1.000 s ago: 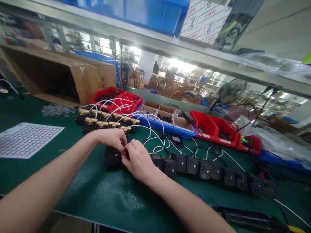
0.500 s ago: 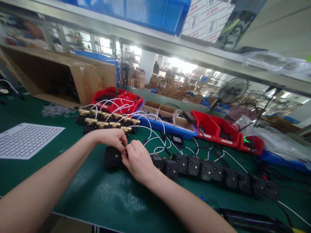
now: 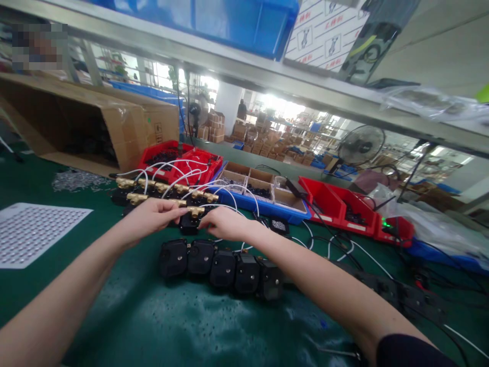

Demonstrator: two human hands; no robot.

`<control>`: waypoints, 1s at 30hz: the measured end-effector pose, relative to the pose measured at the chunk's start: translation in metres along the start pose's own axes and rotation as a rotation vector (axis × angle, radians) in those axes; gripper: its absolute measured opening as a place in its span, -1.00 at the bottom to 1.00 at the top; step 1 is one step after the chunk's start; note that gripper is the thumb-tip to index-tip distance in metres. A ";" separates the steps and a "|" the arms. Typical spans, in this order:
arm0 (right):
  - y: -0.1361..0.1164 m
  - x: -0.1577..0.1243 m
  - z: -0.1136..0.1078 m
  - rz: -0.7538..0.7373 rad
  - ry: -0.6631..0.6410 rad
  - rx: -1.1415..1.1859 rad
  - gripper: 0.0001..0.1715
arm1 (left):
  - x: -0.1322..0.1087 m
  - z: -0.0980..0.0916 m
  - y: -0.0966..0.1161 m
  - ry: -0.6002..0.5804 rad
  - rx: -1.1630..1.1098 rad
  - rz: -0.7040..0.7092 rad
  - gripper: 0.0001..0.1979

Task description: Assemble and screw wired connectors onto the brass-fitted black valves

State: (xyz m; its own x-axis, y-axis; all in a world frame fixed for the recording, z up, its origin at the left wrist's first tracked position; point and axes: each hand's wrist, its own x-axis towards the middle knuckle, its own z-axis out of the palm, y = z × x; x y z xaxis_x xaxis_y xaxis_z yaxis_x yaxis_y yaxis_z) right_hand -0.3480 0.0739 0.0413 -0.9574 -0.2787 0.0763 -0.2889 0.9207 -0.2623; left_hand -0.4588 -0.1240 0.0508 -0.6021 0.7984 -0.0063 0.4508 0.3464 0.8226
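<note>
Both hands are at the front of a cluster of black units with brass fittings (image 3: 160, 189) and white tubes. My left hand (image 3: 151, 216) and my right hand (image 3: 225, 223) pinch either side of the front unit with a brass fitting (image 3: 194, 213). Their fingers are closed on it. Just in front of the hands a row of several black square units (image 3: 221, 266) lies on the green mat (image 3: 171, 326). More black units (image 3: 405, 298) continue to the right behind my right forearm.
A white perforated sheet (image 3: 30, 232) lies at the left. Behind stand an open cardboard box (image 3: 76, 122), red bins (image 3: 179, 158), a blue tray with cardboard compartments (image 3: 260, 191) and more red bins (image 3: 344, 204). Cables run across the right side. A metal shelf (image 3: 244, 66) hangs overhead.
Both hands left the row of black units and moved back to the brass-fitted unit behind it. The view shifted; the black row now lies uncovered in front of the hands.
</note>
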 end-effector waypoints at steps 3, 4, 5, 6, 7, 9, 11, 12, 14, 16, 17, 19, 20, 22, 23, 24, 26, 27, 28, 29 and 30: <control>0.004 0.014 0.012 -0.188 -0.153 -0.021 -0.51 | -0.009 0.005 -0.011 0.008 0.012 -0.077 -0.39; 0.005 0.018 0.014 -0.232 -0.181 -0.027 -0.47 | -0.011 0.006 -0.014 0.015 0.021 -0.098 -0.39; 0.006 0.020 0.015 -0.269 -0.205 -0.031 -0.44 | -0.013 0.007 -0.017 0.030 0.028 -0.112 -0.38; 0.007 0.023 0.015 -0.300 -0.226 -0.034 -0.42 | -0.014 0.007 -0.020 0.038 0.029 -0.117 -0.39; 0.009 0.025 0.015 -0.328 -0.247 -0.036 -0.42 | -0.014 0.008 -0.022 0.031 0.025 -0.114 -0.41; 0.013 0.028 0.014 -0.372 -0.285 -0.035 -0.45 | -0.014 0.009 -0.025 -0.038 0.015 -0.091 -0.43; 0.016 0.029 0.014 -0.400 -0.309 -0.032 -0.48 | -0.013 0.011 -0.025 -0.106 0.024 -0.077 -0.44; 0.018 0.029 0.014 -0.408 -0.314 -0.031 -0.48 | -0.012 0.011 -0.024 -0.118 0.032 -0.079 -0.43; 0.020 0.027 0.017 -0.417 -0.313 -0.027 -0.49 | -0.009 0.011 -0.021 -0.088 0.044 -0.079 -0.41; 0.022 0.026 0.020 -0.425 -0.314 -0.017 -0.48 | -0.008 0.009 -0.017 -0.057 0.053 -0.064 -0.39; 0.022 0.026 0.021 -0.429 -0.318 -0.012 -0.49 | -0.007 0.008 -0.015 -0.060 0.067 -0.053 -0.39; 0.022 0.028 0.024 -0.433 -0.334 -0.007 -0.56 | -0.004 0.007 -0.010 -0.083 0.108 -0.031 -0.40; 0.022 0.029 0.025 -0.430 -0.343 -0.008 -0.61 | -0.003 0.007 -0.008 -0.099 0.130 -0.023 -0.40; 0.021 0.032 0.026 -0.414 -0.356 -0.015 -0.67 | 0.000 0.008 -0.005 -0.124 0.163 -0.013 -0.40; 0.021 0.033 0.026 -0.402 -0.359 -0.018 -0.68 | 0.001 0.010 -0.004 -0.133 0.174 -0.011 -0.40; 0.020 0.034 0.026 -0.388 -0.361 -0.020 -0.69 | 0.002 0.011 -0.003 -0.142 0.184 -0.007 -0.40; 0.018 0.037 0.027 -0.346 -0.357 -0.025 -0.71 | 0.004 0.014 -0.002 -0.161 0.196 0.006 -0.42; 0.017 0.038 0.027 -0.318 -0.352 -0.029 -0.74 | 0.005 0.016 0.000 -0.171 0.200 0.016 -0.43; 0.015 0.040 0.028 -0.289 -0.345 -0.034 -0.78 | 0.005 0.018 0.001 -0.186 0.206 0.025 -0.44; 0.014 0.042 0.029 -0.265 -0.336 -0.037 -0.81 | 0.006 0.019 0.004 -0.204 0.214 0.032 -0.45; 0.012 0.044 0.029 -0.248 -0.324 -0.036 -0.83 | 0.006 0.021 0.006 -0.225 0.226 0.037 -0.47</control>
State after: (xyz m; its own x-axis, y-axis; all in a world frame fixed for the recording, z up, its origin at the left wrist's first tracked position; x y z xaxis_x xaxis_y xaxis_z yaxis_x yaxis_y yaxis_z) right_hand -0.3934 0.0649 0.0131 -0.8100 -0.5596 -0.1753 -0.5162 0.8222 -0.2396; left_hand -0.4461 -0.1066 0.0443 -0.4330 0.8926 -0.1253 0.6200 0.3959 0.6775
